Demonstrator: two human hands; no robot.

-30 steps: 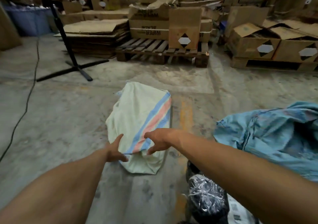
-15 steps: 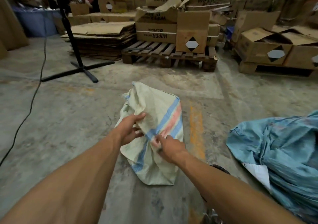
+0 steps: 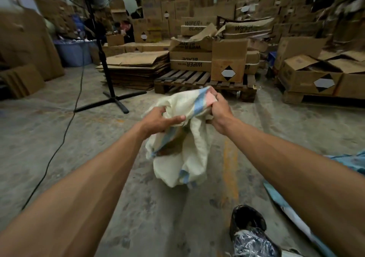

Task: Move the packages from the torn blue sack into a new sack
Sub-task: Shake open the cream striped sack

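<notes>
A cream woven sack [image 3: 187, 158] with blue and pink stripes hangs crumpled in the air in front of me, lifted off the floor. My left hand [image 3: 158, 121] grips its bunched upper edge on the left. My right hand [image 3: 221, 110] grips the striped edge on the right. The torn blue sack [image 3: 353, 163] shows only as a strip at the right edge, mostly hidden behind my right arm. A package wrapped in black and clear plastic [image 3: 250, 235] lies on the floor at the bottom right.
A wooden pallet [image 3: 197, 81] with "WIPER BLADE" cardboard boxes [image 3: 190, 59] stands just beyond the sack. A fan stand [image 3: 110, 97] with a black cable [image 3: 65, 126] is at the left. Flattened cardboard [image 3: 136, 65] and more boxes [image 3: 312, 75] line the back.
The cream sack lay flat on the floor; both hands took hold of it and lifted it up, bunching it. The view tilted upward and the blue sack slid out to the right edge.
</notes>
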